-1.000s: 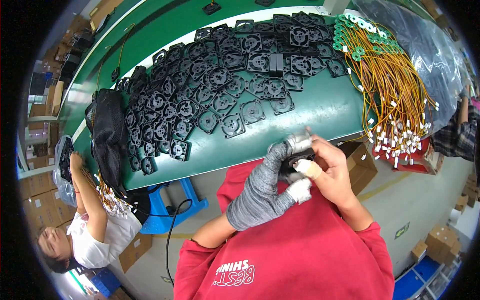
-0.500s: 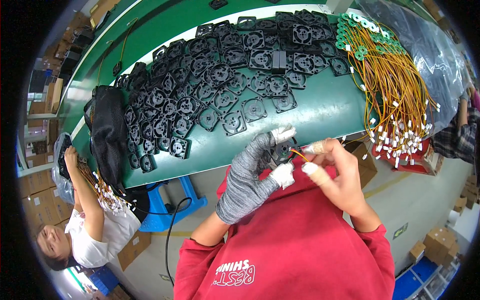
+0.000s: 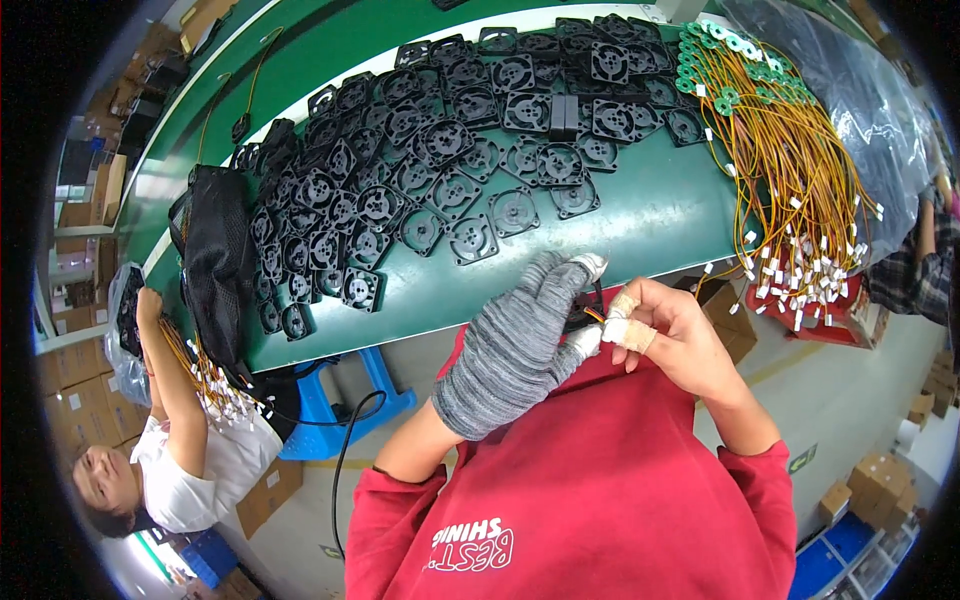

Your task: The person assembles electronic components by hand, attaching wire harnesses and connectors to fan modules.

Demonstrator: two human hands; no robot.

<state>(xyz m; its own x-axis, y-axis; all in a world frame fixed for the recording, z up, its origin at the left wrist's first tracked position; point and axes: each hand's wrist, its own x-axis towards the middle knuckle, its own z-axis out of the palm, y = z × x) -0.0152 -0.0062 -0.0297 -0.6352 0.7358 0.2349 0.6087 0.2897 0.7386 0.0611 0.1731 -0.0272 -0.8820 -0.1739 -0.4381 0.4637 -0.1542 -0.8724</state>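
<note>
My left hand (image 3: 512,350), in a grey knit glove with white-covered fingertips, is closed around a black fan frame (image 3: 581,316). Most of that frame is hidden behind the glove. Short red, yellow and black wires (image 3: 594,313) come out of its right side. On these wires my right hand (image 3: 672,325) closes in a pinch, its thumb and forefinger wrapped in tan tape. Both hands are close together in front of the table's near edge. Many more black fan frames (image 3: 470,240) lie spread and piled on the green table (image 3: 640,225) beyond them.
At the right, a bundle of yellow-brown wires (image 3: 790,170) with green rings and white connectors hangs over the edge beside clear plastic sheeting (image 3: 850,90). A black mesh bag (image 3: 215,260) lies left. Near a blue stool (image 3: 355,400), a co-worker (image 3: 190,450) reaches toward other wires.
My left hand has turned over the fan frame, covering more of it. My right thumb and forefinger have come together on the wires, nearer the left hand.
</note>
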